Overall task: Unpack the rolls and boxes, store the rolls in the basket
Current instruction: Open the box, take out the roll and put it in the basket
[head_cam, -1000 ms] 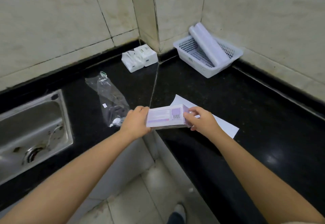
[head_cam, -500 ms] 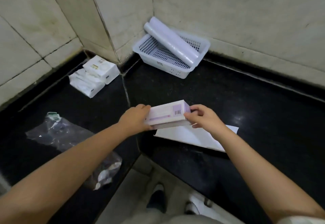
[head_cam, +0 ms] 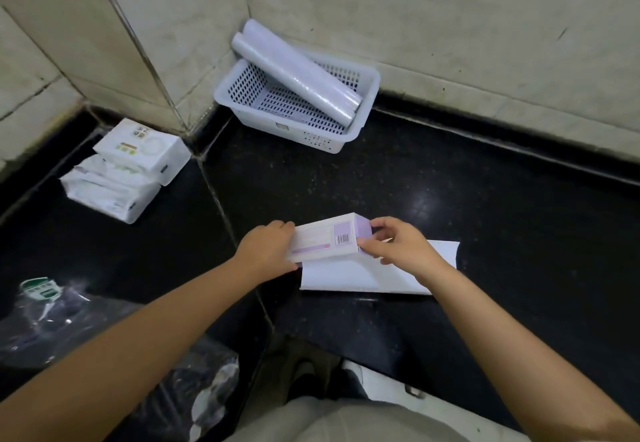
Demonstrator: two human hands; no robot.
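Black counter (head_cam: pixel 450 181): white basket (head_cam: pixel 363 119) holds two rolls (head_cam: pixel 301 74); hands (head_cam: pixel 266 251) grip box (head_cam: pixel 325 240).

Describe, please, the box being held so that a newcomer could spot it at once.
Start at the white basket in the wall corner and come forward across the black counter toward its front edge. There, above a flat white sheet, the left hand and right hand hold the box by its ends. Unlike the white packs at left, it has a purple end and a barcode.

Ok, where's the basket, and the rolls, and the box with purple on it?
basket (head_cam: pixel 370 78), head view, right rim.
rolls (head_cam: pixel 301 76), head view, middle of the front roll.
box (head_cam: pixel 323 239), head view, its top face between the hands.
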